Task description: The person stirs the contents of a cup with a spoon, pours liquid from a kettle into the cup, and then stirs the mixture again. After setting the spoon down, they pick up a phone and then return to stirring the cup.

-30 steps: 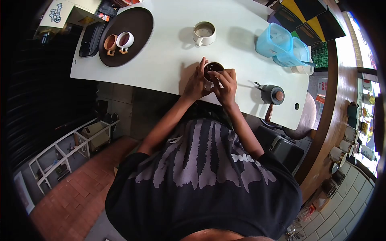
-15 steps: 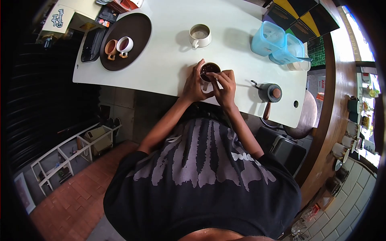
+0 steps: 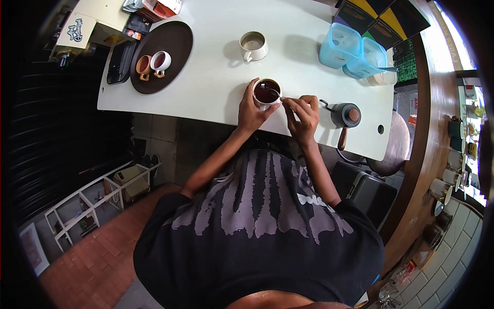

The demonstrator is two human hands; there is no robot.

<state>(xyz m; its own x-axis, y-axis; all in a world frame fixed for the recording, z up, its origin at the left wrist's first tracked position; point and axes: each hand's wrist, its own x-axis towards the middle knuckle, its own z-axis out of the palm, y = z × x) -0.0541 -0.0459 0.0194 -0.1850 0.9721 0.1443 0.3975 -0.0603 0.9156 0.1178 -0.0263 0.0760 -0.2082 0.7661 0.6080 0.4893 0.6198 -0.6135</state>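
A light-coloured cup (image 3: 261, 106) with dark brown liquid in it stands near the front edge of the white table. My left hand (image 3: 250, 112) is wrapped round the cup's left and front side. In my right hand (image 3: 304, 116), thumb and fingers pinch the handle end of a small spoon (image 3: 276, 92). The spoon's other end dips into the dark liquid and is hidden there. Beyond the cup sits a cream mug (image 3: 253, 53) with a pale inside, its handle towards me. To the right of my right hand is a dark lidded pot (image 3: 341, 115) with a wooden handle.
A round dark tray (image 3: 177, 49) at the left bears two small cups, one brown (image 3: 143, 65) and one white (image 3: 161, 61). Blue translucent containers (image 3: 339, 45) stand at the back right, before dark and yellow boxes (image 3: 383, 26). The white table (image 3: 216, 98) ends just before my body.
My right hand has moved back to the right from over the cup, so the spoon and the liquid show more. My left hand stays on the cup, and the view has shifted slightly.
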